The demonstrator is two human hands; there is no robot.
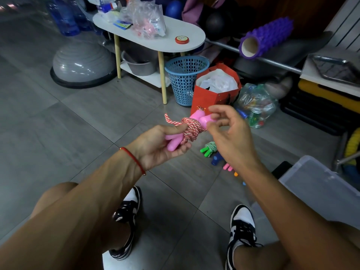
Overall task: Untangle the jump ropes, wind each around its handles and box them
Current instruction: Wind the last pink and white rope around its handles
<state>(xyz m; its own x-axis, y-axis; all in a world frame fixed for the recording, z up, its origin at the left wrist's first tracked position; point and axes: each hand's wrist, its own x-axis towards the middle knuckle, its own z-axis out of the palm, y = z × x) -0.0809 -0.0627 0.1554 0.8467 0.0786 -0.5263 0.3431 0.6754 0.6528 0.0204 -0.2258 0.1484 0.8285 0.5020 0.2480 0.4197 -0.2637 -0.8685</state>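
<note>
The pink plastic handles wound with red-and-white twisted cord [187,129] are held up in mid-air over the grey tiled floor [78,117], in front of the knees. The left hand [159,145] is curled around the lower ends of the handles, thumb laid over the coil, so that bundle is properly gripped. It looks light and easy to manage: the handles seem stiff and a bit slick, the cord soft and probably springy, so it's likely best held over the wraps themselves to stop them loosening. A short loose end of cord [168,118] sticks up at the coil's left and probably needs tucking. The right hand [226,125] is just beside the upper handle tips, fingers [214,110] loosely bent; whether anything is pinched can't be told. Lower on the floor, a green-handled rope bundle [209,149] is lying wound already, with more coloured handles partly hidden behind the right arm. A clear plastic storage box [319,188] sits far right. As for writing, "NIKE" can just be read on the black-and-white sneaker [126,221]; gold print on the red paper bag [212,98] is illegible.
</note>
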